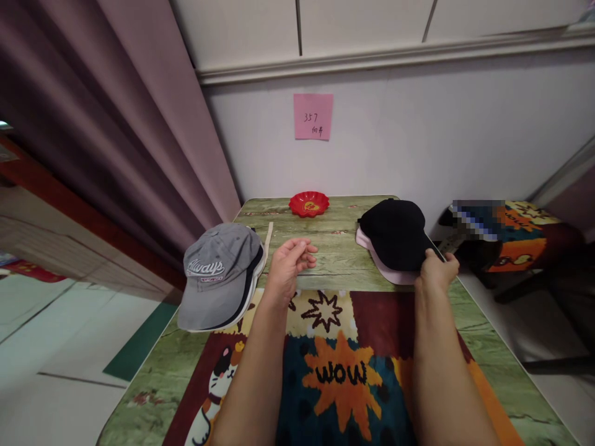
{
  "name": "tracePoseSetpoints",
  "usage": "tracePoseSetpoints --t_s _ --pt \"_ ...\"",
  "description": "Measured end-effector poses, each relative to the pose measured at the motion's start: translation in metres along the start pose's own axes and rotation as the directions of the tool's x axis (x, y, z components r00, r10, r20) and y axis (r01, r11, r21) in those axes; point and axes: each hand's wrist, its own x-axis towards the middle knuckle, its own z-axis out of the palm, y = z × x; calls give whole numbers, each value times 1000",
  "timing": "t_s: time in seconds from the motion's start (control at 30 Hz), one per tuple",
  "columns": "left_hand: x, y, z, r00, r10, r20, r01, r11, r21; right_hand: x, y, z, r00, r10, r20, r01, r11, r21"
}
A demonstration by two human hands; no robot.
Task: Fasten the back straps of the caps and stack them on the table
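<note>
My left hand (294, 260) is above the middle of the green wood-patterned table (325, 248), its fingers curled and partly overlapping; nothing shows in it. At the right, my right hand (438, 271) grips the edge of a black cap (395, 232). That cap lies over a pink cap (388, 269), whose brim sticks out below and to the left. A grey cap (223, 266) with white lettering sits on top of other caps, dark and whitish, at the table's left edge.
A red scalloped dish (309, 204) stands at the table's back edge. A colourful patterned cloth (344, 384) covers the front middle. Behind is a wall with a pink note (313, 116). Purple curtains (139, 93) hang at left; a cloth-covered stool (520, 248) stands at right.
</note>
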Motion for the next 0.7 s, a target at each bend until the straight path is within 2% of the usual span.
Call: tracePoseSetpoints --t_s 0.27,0.5,0.7 --pt "0 -1 0 1000 0 -3 0 1000 9 -12 -9 -8 998 16 -69 -27 985 -172" --pt "1 -1 0 1000 -4 -2 5 1000 5 -3 1 3 989 143 -26 -142 990 18" --pt "0 -1 0 1000 -5 7 5 1000 9 -4 11 10 992 122 27 -124 987 101"
